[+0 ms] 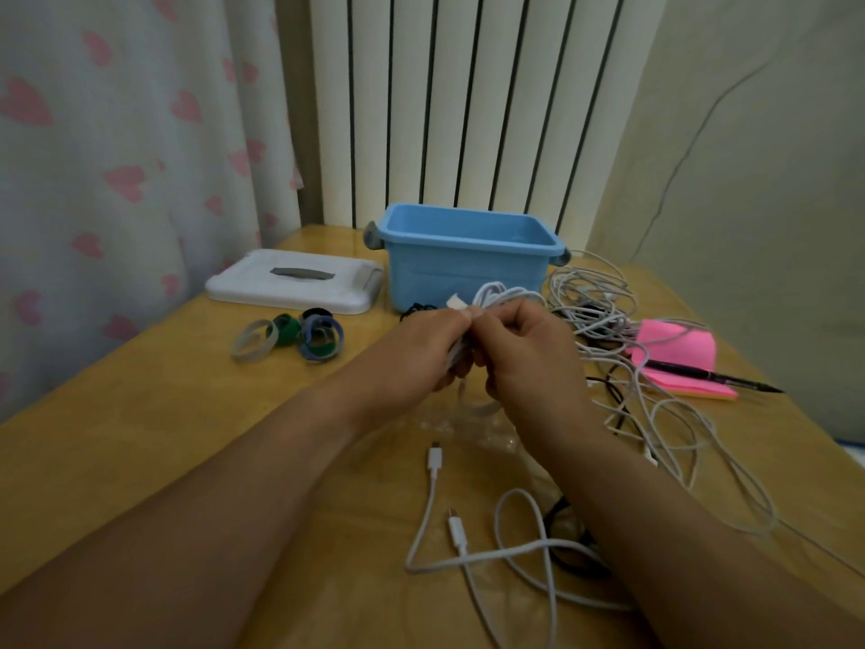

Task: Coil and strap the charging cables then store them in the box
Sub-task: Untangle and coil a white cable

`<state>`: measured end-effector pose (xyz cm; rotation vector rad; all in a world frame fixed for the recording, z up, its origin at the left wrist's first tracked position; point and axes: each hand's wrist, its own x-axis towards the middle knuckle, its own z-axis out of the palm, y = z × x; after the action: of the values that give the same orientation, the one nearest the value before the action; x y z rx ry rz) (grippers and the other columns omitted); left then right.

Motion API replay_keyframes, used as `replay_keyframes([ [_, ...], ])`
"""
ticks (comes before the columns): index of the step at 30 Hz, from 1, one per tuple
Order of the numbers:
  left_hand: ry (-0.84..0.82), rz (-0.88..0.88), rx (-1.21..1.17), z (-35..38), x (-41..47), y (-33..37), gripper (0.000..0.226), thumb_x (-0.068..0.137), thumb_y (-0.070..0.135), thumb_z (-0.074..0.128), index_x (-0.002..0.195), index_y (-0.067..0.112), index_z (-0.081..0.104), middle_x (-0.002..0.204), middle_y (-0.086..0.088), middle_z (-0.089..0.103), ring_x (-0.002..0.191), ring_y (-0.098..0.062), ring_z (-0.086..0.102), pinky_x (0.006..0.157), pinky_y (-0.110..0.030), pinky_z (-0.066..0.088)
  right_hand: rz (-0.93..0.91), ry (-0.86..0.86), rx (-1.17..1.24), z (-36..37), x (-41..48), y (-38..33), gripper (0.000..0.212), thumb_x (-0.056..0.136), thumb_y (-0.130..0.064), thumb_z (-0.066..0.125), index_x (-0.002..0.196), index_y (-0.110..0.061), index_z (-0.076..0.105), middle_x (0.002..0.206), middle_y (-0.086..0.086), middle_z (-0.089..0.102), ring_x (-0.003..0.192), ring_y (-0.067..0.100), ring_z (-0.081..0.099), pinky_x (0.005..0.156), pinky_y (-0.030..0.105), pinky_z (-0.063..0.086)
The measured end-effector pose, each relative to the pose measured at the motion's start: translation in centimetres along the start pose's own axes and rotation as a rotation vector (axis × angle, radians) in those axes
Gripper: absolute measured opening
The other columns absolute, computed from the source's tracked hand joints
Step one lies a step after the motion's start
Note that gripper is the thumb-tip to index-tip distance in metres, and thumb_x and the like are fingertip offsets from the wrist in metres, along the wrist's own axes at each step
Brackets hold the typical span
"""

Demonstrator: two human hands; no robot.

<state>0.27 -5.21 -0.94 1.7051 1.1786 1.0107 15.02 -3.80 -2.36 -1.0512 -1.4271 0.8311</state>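
We hold the coil [498, 292] above the worktop [164, 437], in front of the box [468, 269]. The left grip [423, 353] and right grip [524, 353] both pinch it mid-bundle. It is light, limp and springy, best held where the loops cross. What looks like a strap [475, 405] hangs beneath, blurred.

Head camera looks down, close over the table [140, 414].

Lighting: dim, diffuse, indoor. Shadows: faint, soft, under the forearms [210, 484] on the wooden table [140, 414]. Glare: mild sheen beside the blue box [468, 269]. Focus: soft throughout. Edges: wide-angle bowing, radiator [468, 110] ribs splayed.
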Motion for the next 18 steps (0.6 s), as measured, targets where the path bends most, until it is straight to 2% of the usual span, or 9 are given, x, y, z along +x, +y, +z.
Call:
replay_keyframes([
  [2,0.078,-0.003,-0.081,0.4,0.2,-0.1,0.053,0.115,0.044,0.036,0.121,0.005,0.071,0.103,-0.022,0.072,0.087,-0.034,0.062,0.078,-0.049,0.051,-0.016,0.015,0.028,0.0,-0.2,-0.1,0.025,0.102,-0.027,0.07,0.088,-0.007,0.07,0.071,0.001,0.072,0.057,0.004,0.063,0.053,0.021,0.045],
  [3,0.119,0.001,-0.107,0.6,0.4,-0.2,0.053,0.115,0.046,0.037,0.118,0.008,0.073,0.097,-0.018,0.074,0.084,-0.031,0.065,0.076,-0.047,0.054,-0.03,0.012,0.037,0.1,-0.2,-0.2,0.024,0.102,-0.028,0.069,0.091,-0.008,0.07,0.072,0.001,0.073,0.057,0.004,0.064,0.054,0.021,0.045],
  [5,0.19,0.006,-0.138,0.7,0.6,-0.4,0.05,0.115,0.044,0.037,0.101,0.013,0.073,0.076,0.0,0.067,0.067,-0.012,0.059,0.062,-0.029,0.049,-0.066,-0.005,0.041,0.2,-0.5,-0.3,0.017,0.104,-0.027,0.067,0.096,-0.012,0.071,0.077,0.002,0.076,0.062,0.006,0.067,0.057,0.021,0.047],
  [6,0.221,0.008,-0.156,0.8,0.7,-0.5,0.048,0.116,0.042,0.038,0.094,0.015,0.07,0.071,0.004,0.063,0.063,-0.007,0.055,0.058,-0.025,0.045,-0.084,-0.011,0.032,0.3,-0.6,-0.3,0.013,0.104,-0.026,0.067,0.099,-0.016,0.072,0.081,0.002,0.077,0.066,0.007,0.069,0.06,0.022,0.049],
  [8,0.273,0.017,-0.179,0.9,0.9,-0.5,0.047,0.115,0.04,0.038,0.091,0.014,0.068,0.07,0.005,0.062,0.062,-0.006,0.053,0.058,-0.025,0.043,-0.105,0.006,0.011,0.4,-0.7,-0.3,0.009,0.103,-0.026,0.068,0.101,-0.019,0.073,0.086,-0.001,0.078,0.075,0.008,0.073,0.063,0.024,0.053],
  [11,0.359,0.042,-0.25,0.8,1.1,-0.6,0.047,0.115,0.037,0.039,0.09,0.007,0.063,0.073,-0.005,0.056,0.062,-0.011,0.048,0.059,-0.03,0.039,-0.109,0.048,-0.058,0.4,-0.7,-0.2,0.012,0.1,-0.031,0.072,0.096,-0.02,0.074,0.084,-0.005,0.077,0.08,0.007,0.074,0.07,0.03,0.058],
  [15,0.344,0.066,-0.472,0.7,1.5,-1.0,0.042,0.114,0.032,0.042,0.089,0.006,0.063,0.066,-0.005,0.051,0.06,-0.015,0.042,0.057,-0.033,0.033,-0.131,0.044,-0.072,0.2,-0.6,-0.3,0.013,0.1,-0.028,0.072,0.092,-0.018,0.074,0.078,-0.01,0.075,0.074,0.002,0.069,0.063,0.015,0.051],
  [18,0.309,0.075,-0.59,0.6,1.7,-1.0,0.032,0.111,0.024,0.045,0.103,0.002,0.067,0.063,-0.003,0.049,0.058,-0.012,0.041,0.052,-0.028,0.03,-0.157,0.042,-0.04,0.3,-0.6,-0.2,0.011,0.1,-0.025,0.073,0.097,-0.016,0.077,0.083,-0.012,0.078,0.081,0.001,0.074,0.071,0.017,0.057],
])
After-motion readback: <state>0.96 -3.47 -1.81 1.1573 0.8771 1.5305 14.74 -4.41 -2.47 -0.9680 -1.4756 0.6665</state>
